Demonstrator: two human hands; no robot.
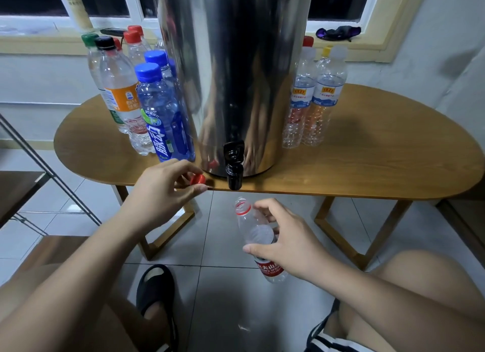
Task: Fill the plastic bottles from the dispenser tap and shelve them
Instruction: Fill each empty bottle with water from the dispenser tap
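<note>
Currently held bottle: the open bottle (pixel 258 236), clear with a red label, is gripped round its body by the right hand (pixel 286 244), thumb on the near side and fingers curled round the far side. It has no cap and looks empty.
Bottle axis: tilted, with the mouth up and leaning left and away toward the table edge, and the base down toward the person's knee.
Mouth against tap: the mouth hangs below the spout of the black tap (pixel 234 179) and slightly to its right. They are apart, with floor tile showing between them.
Left hand: the left hand (pixel 162 191) pinches the red cap (pixel 197 179) between thumb and fingertips at the front edge of the wooden table (pixel 367 155), just left of the tap.
Nearer hand: the left is nearer the tap, but it is busy with the cap.
Coming move, as I judge it: lift the bottle, bring it slightly left and stand it straighter, so the neck comes under the spout.
Dispenser: the steel dispenser (pixel 236 76) stands on the table with its tap overhanging the front edge.
</note>
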